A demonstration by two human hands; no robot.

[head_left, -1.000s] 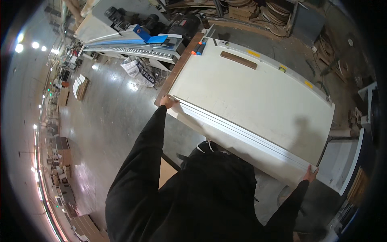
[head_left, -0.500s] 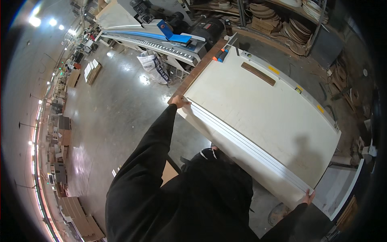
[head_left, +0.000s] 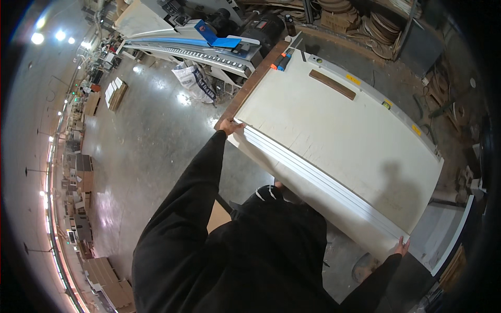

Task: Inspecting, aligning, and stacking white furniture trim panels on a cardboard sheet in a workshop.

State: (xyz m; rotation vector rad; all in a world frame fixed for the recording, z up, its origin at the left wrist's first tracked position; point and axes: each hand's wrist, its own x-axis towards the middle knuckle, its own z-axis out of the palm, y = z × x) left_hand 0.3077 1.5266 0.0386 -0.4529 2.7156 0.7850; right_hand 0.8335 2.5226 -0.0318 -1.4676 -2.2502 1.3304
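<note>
Several long white strips (head_left: 317,177) lie side by side along the near edge of a worktable with an off-white top (head_left: 334,130). At their left end, my left hand (head_left: 230,127) is closed on the strips, thumb over the top near the brown wooden edge (head_left: 250,85). My right hand (head_left: 401,247) grips their right end at the table's near right corner, fingertips pointing up. The undersides of both grips are hidden. Farther back on the tabletop rest a narrow brown wooden piece (head_left: 332,84), a spirit level (head_left: 360,83) along the far edge, and orange-and-black-handled tools (head_left: 282,61).
Beyond the table's left end stands a long machine with a blue guard (head_left: 224,41). A printed white sack (head_left: 194,82) sits on the floor before it. Shelves with coiled bands (head_left: 383,34) are at the back. A white-edged panel (head_left: 443,232) stands right of the table.
The view has shifted slightly, so the table sits a little higher in the picture. Both hands remain at the ends of the strips, and the strips show no clear movement on the table.
</note>
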